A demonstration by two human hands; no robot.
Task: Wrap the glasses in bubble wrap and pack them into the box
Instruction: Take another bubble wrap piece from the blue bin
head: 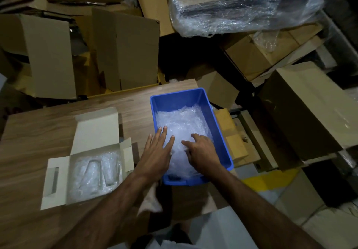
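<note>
Two hands work in the blue bin (222,132) at the table's right edge. The left hand (157,151) lies flat with straight fingers on the heap of bubble wrap (184,120), likely pressing it down so that the sheets stay put. The right hand (201,151) has its fingers bent into the same heap, as if picking out one sheet; whether it has pinched a piece I cannot tell. Just left of the bin the white box (93,132) lies open, flaps spread, so that wrapped pieces can go straight in. Inside it two glasses (93,169) already lie side by side in wrap, which suggests the packing is partly done. The wooden table (29,132) holds both box and bin within easy reach. Beyond it the dim room is crowded with brown cardboard cartons (124,51), and at the far right sits a large bundle in clear film (242,2).
</note>
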